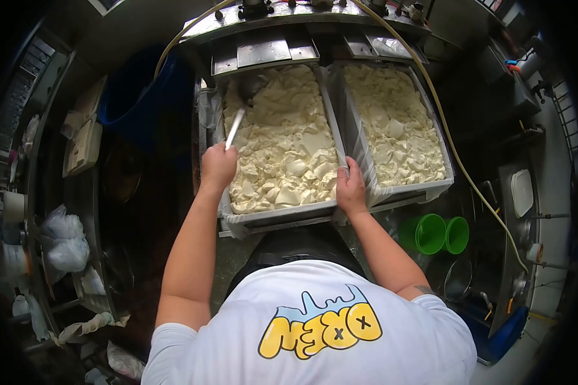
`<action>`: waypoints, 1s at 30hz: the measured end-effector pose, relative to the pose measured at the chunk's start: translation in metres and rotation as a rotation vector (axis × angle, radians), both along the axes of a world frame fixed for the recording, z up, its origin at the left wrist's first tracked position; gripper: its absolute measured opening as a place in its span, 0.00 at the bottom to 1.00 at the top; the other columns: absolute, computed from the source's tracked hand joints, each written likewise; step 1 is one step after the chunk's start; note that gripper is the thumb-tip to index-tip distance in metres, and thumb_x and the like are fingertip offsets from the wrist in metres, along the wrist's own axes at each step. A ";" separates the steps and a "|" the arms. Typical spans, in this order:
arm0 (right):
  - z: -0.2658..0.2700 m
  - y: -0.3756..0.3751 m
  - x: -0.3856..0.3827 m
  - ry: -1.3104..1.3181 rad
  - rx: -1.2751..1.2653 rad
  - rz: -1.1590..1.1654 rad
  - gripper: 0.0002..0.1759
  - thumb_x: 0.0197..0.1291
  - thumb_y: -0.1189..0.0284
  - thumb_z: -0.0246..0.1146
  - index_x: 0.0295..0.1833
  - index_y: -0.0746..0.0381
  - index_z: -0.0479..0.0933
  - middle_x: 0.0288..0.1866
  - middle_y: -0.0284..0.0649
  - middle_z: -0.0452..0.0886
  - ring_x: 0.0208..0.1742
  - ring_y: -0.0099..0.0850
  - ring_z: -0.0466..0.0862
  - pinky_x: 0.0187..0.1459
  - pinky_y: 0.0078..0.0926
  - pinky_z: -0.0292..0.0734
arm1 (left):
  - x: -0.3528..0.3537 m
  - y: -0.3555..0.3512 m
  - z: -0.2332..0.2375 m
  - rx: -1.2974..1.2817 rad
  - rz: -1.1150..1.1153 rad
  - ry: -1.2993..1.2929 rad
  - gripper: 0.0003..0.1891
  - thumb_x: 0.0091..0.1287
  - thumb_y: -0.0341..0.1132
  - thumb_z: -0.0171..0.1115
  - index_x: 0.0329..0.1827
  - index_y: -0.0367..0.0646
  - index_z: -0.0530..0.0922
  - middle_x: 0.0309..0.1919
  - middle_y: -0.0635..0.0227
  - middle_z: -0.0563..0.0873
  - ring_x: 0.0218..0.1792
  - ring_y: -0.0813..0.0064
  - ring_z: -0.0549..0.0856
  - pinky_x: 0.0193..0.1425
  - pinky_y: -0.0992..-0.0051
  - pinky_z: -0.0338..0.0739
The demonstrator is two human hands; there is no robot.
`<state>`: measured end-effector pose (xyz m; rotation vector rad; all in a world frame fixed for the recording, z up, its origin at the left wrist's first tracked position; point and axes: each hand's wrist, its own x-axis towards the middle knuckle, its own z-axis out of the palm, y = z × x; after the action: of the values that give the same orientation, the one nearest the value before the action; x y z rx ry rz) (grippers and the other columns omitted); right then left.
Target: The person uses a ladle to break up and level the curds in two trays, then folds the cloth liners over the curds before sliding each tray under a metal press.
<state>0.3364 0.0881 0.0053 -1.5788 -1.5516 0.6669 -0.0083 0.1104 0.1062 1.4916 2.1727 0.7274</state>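
Two cloth-lined trays hold pale, broken soft curds: the left tray (332,125) and the right tray (438,122). My left hand (219,168) is wrapped round the white handle of a ladle (236,128) at the left tray's left side. The ladle's metal head rests in the curds (295,138) near the tray's far left corner. At the left tray's near right corner, my right hand (351,187) grips the cloth-covered rim, thumb on the inner side.
A metal bench (263,51) with fittings runs behind the trays. A yellowish hose (440,109) curves down the right. Two green buckets (430,233) stand at lower right, a large blue barrel (128,96) at upper left. Plastic bags (66,240) hang at the left.
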 end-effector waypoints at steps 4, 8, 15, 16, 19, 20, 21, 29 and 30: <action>-0.003 -0.002 0.001 -0.001 -0.001 -0.011 0.27 0.79 0.61 0.57 0.73 0.67 0.71 0.69 0.60 0.78 0.70 0.59 0.78 0.71 0.48 0.73 | 0.004 0.013 -0.007 0.085 0.132 -0.016 0.19 0.72 0.42 0.60 0.42 0.30 0.85 0.31 0.44 0.88 0.36 0.44 0.89 0.44 0.54 0.80; -0.002 -0.001 0.000 -0.010 -0.023 -0.012 0.27 0.79 0.61 0.57 0.73 0.68 0.71 0.69 0.61 0.78 0.70 0.59 0.78 0.71 0.47 0.72 | 0.014 0.023 0.004 0.072 0.103 0.021 0.18 0.72 0.41 0.59 0.42 0.30 0.86 0.36 0.38 0.88 0.45 0.37 0.88 0.50 0.51 0.81; -0.001 0.000 0.001 0.003 0.005 -0.008 0.27 0.79 0.62 0.58 0.73 0.68 0.71 0.68 0.62 0.79 0.69 0.60 0.78 0.71 0.47 0.73 | 0.046 0.042 -0.011 0.043 0.033 0.190 0.17 0.75 0.41 0.59 0.46 0.33 0.85 0.42 0.38 0.90 0.49 0.36 0.88 0.55 0.47 0.83; -0.001 -0.001 0.002 0.016 0.003 -0.002 0.27 0.79 0.62 0.58 0.73 0.68 0.71 0.68 0.62 0.79 0.69 0.60 0.78 0.70 0.47 0.73 | 0.050 0.041 -0.013 0.050 -0.049 0.189 0.17 0.75 0.41 0.59 0.46 0.34 0.85 0.42 0.38 0.90 0.49 0.36 0.88 0.55 0.47 0.83; 0.002 -0.002 0.001 0.037 -0.005 -0.012 0.27 0.78 0.62 0.58 0.73 0.68 0.71 0.69 0.62 0.79 0.70 0.60 0.78 0.70 0.48 0.74 | 0.049 0.048 -0.020 0.068 0.060 0.140 0.17 0.74 0.42 0.59 0.47 0.35 0.85 0.42 0.39 0.90 0.48 0.36 0.89 0.55 0.47 0.82; 0.004 -0.003 0.002 0.036 -0.013 -0.008 0.27 0.78 0.62 0.58 0.73 0.68 0.71 0.69 0.62 0.79 0.70 0.60 0.78 0.70 0.48 0.73 | 0.049 0.049 -0.025 0.084 0.132 0.131 0.17 0.74 0.42 0.59 0.47 0.35 0.86 0.42 0.39 0.90 0.48 0.37 0.89 0.55 0.47 0.82; 0.002 -0.002 0.002 0.036 -0.014 0.000 0.27 0.78 0.62 0.58 0.74 0.68 0.71 0.69 0.62 0.78 0.69 0.60 0.78 0.70 0.48 0.73 | 0.050 0.046 -0.019 0.081 0.041 0.110 0.17 0.73 0.41 0.59 0.44 0.32 0.86 0.41 0.38 0.90 0.47 0.36 0.88 0.54 0.48 0.82; -0.005 0.001 0.005 0.014 0.023 0.026 0.28 0.78 0.62 0.58 0.74 0.68 0.69 0.69 0.63 0.78 0.69 0.61 0.78 0.70 0.49 0.73 | 0.042 0.031 0.000 0.020 -0.013 0.019 0.18 0.72 0.43 0.59 0.45 0.35 0.88 0.38 0.42 0.90 0.45 0.38 0.88 0.52 0.49 0.81; -0.005 0.000 0.003 0.016 0.026 0.026 0.28 0.78 0.62 0.58 0.74 0.68 0.69 0.69 0.63 0.78 0.69 0.61 0.78 0.70 0.49 0.73 | 0.039 0.021 0.006 -0.045 -0.136 -0.015 0.18 0.72 0.43 0.59 0.45 0.35 0.87 0.38 0.41 0.89 0.45 0.38 0.88 0.52 0.48 0.81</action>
<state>0.3393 0.0881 0.0001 -1.5334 -1.5657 0.6693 0.0307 0.1316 0.1125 1.5876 2.0395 0.6368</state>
